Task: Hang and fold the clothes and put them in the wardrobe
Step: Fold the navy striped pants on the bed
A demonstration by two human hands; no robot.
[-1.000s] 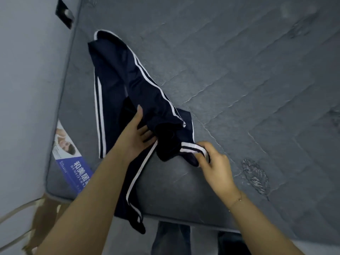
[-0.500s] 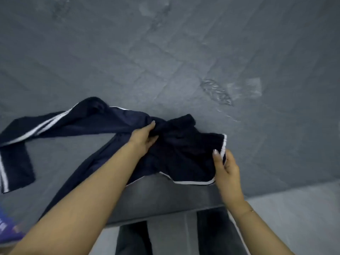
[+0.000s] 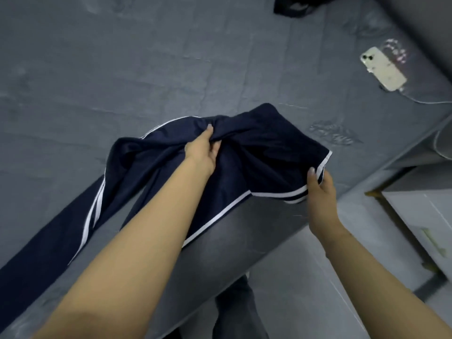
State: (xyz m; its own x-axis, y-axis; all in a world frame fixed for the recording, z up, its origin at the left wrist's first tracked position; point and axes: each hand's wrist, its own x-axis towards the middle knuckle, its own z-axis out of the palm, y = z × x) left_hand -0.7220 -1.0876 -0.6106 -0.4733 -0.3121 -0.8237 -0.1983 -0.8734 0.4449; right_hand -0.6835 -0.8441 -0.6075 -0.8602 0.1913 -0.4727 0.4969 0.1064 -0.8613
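Observation:
A navy garment with white stripes (image 3: 259, 152) lies bunched on the grey mattress (image 3: 122, 69), its long part trailing down to the lower left past the mattress edge. My left hand (image 3: 204, 149) grips a fold of the fabric near the garment's middle. My right hand (image 3: 320, 187) pinches the striped hem at the garment's right corner, thumb on top. The wardrobe is out of view.
A phone (image 3: 382, 68) with a white cable lies on the mattress at the upper right. Another dark piece of clothing (image 3: 293, 7) sits at the top edge. A white piece of furniture (image 3: 420, 221) stands at the right, past the bed's corner. My legs show below the mattress edge.
The view has swung to the right, bringing the phone and the white furniture into sight. Both hands keep their hold on the garment, and its right part is spread out wider.

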